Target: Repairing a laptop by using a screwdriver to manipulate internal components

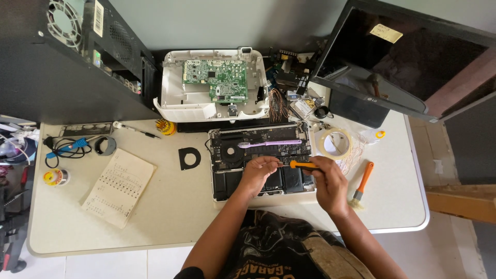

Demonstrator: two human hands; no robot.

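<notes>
Orange-handled screwdriver (302, 165) pinched in my right hand (329, 182); my left hand (258, 170) pinches its tip over the opened laptop (261, 160); purple toothbrush (268, 143) lies beyond.

Right hand (328, 182) holds orange screwdriver (302, 165) over opened laptop (261, 161); left hand (260, 170) steadies tip.

Dark monitor screen (408, 57), yellow note (386, 33).

- One view only — a camera worn on the person's head, looking almost straight down.
- It sits fairly high: nearly the whole worktop (170, 206) shows, near edge to far wall.
- The person's forearms enter from the near edge — lap and floor visible below.
</notes>
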